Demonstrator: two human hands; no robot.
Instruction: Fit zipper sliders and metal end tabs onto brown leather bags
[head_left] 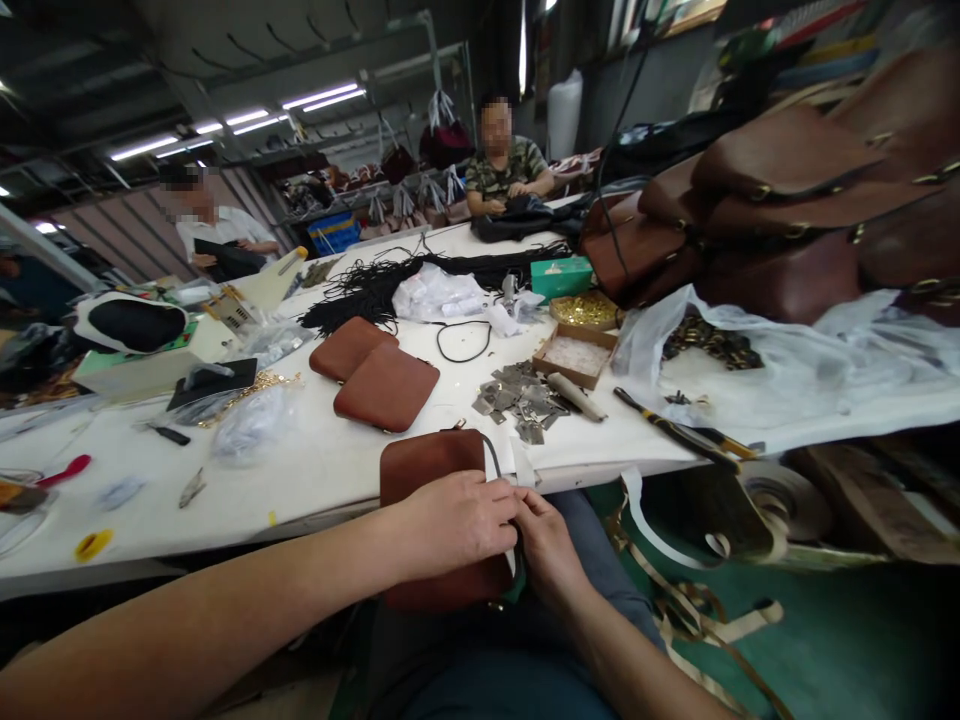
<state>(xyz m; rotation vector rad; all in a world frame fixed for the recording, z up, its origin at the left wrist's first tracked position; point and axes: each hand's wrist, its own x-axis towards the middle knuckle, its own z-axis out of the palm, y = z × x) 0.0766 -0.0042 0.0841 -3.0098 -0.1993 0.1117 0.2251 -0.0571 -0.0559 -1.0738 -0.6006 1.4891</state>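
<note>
A brown leather bag piece (431,465) hangs over the near edge of the white table (300,470), reaching down onto my lap. My left hand (457,520) lies across its middle with the fingers curled round its right edge. My right hand (544,545) meets the left at that same edge, fingers pinched on the bag's rim where a white strip (496,462) shows. Two more brown leather pieces (382,385) lie further up the table.
Small metal plates (521,395), a cardboard box (574,355) of parts, a box of gold fittings (585,310), pliers (682,432) and black cords (375,285) lie on the table. Brown bags (787,200) pile up at right. Two other people sit at the far end.
</note>
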